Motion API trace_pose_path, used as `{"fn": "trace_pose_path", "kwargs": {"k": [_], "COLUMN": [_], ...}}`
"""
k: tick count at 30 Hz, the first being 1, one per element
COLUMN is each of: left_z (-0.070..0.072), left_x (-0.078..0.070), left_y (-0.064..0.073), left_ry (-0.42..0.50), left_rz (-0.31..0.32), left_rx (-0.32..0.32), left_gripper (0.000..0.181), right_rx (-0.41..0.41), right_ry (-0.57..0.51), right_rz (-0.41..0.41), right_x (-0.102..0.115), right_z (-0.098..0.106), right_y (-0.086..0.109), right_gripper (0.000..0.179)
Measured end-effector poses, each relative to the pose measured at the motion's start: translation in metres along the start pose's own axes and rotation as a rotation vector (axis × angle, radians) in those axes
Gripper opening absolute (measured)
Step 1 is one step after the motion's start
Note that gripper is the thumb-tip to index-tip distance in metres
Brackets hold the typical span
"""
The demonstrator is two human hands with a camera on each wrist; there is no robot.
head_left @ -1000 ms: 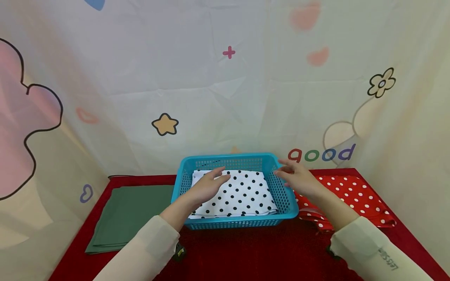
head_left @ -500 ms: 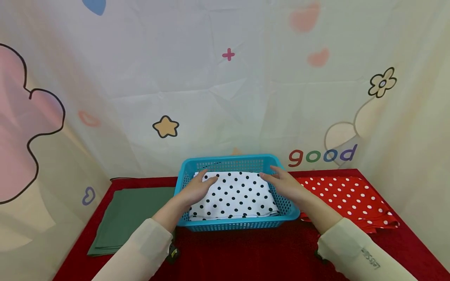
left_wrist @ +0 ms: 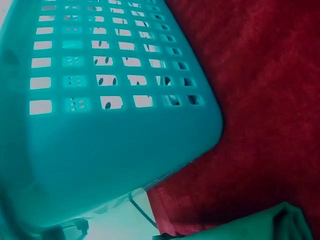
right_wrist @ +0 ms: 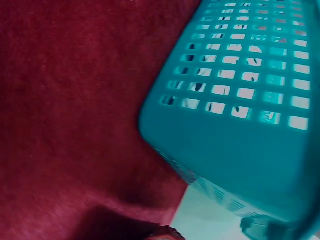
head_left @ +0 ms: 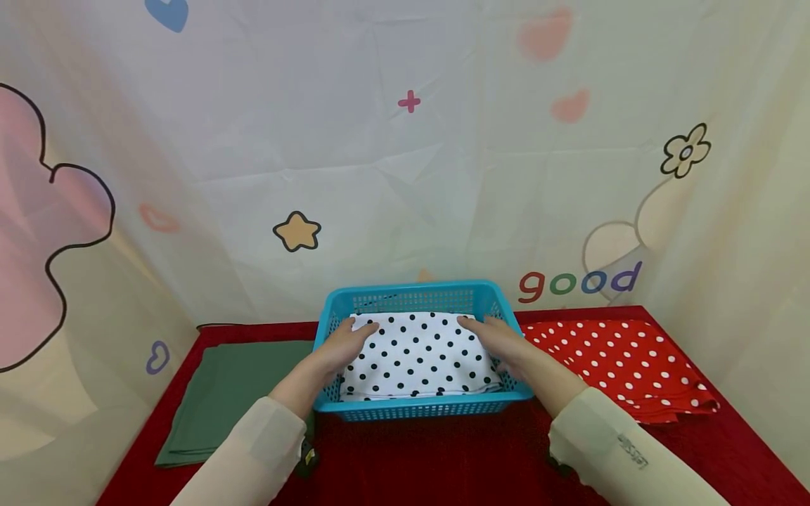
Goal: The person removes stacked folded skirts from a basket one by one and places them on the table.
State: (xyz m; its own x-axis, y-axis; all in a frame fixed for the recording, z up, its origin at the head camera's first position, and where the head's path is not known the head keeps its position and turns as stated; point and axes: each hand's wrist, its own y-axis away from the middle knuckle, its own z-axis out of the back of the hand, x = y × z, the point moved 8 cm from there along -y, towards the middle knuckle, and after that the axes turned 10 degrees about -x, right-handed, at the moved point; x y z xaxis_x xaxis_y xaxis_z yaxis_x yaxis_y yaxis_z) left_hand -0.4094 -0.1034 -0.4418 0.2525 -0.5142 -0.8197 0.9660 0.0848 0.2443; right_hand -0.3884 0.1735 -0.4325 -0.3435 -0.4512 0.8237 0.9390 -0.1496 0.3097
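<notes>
A blue plastic basket (head_left: 424,407) with perforated walls stands on the red cloth-covered table. In it lies a folded white cloth with black dots (head_left: 418,358). My left hand (head_left: 339,347) is at the cloth's left side, thumb spread toward its top, the lower fingers hidden. At the cloth's right side is my right hand (head_left: 506,343), thumb over the cloth's edge and other fingers down by the basket wall. Whether either hand touches the cloth I cannot tell. Both wrist views show the basket's outer corners, with no fingers visible.
A folded green cloth (head_left: 243,393) lies left of the basket. To the right is a red cloth with white dots (head_left: 620,362), partly behind my right forearm. A printed white curtain (head_left: 405,176) hangs behind the red table covering (head_left: 430,464).
Both hands have come down into the basket. The right hand has moved left from above the right rim; the left has shifted left to the cloth's side.
</notes>
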Motion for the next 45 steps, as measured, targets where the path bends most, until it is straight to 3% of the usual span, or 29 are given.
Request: {"fn": "trace_pose_path", "kwargs": {"k": [6,19,30,40,45], "left_z": [-0.006,-0.011,-0.018,-0.020,-0.022], "left_x": [0.008,0.014,0.017,0.014,0.016], "left_y": [-0.003,-0.008,-0.009,-0.011,-0.012], "left_ry": [0.032,-0.059,-0.078,-0.110,-0.139], "left_rz": [0.033,0.011,-0.027,-0.067,-0.054], "left_rx": [0.016,-0.003,0.036,0.022,0.034], "left_gripper": [0.084,0.085,0.091,0.096,0.097], "right_rx": [-0.018,-0.007,0.027,0.050,0.050], "right_ry": [0.004,0.036,0.041,0.091,0.118], "right_rz": [-0.059,-0.110,-0.029,0.040,0.063], "right_x": [-0.007,-0.011,-0.017,-0.017,-0.017], "right_z": [-0.003,-0.009,-0.020,-0.019,-0.020], "right_y": [-0.009,-0.019,-0.025,-0.025,-0.025], "right_gripper": [0.078,0.078,0.073,0.073,0.070]}}
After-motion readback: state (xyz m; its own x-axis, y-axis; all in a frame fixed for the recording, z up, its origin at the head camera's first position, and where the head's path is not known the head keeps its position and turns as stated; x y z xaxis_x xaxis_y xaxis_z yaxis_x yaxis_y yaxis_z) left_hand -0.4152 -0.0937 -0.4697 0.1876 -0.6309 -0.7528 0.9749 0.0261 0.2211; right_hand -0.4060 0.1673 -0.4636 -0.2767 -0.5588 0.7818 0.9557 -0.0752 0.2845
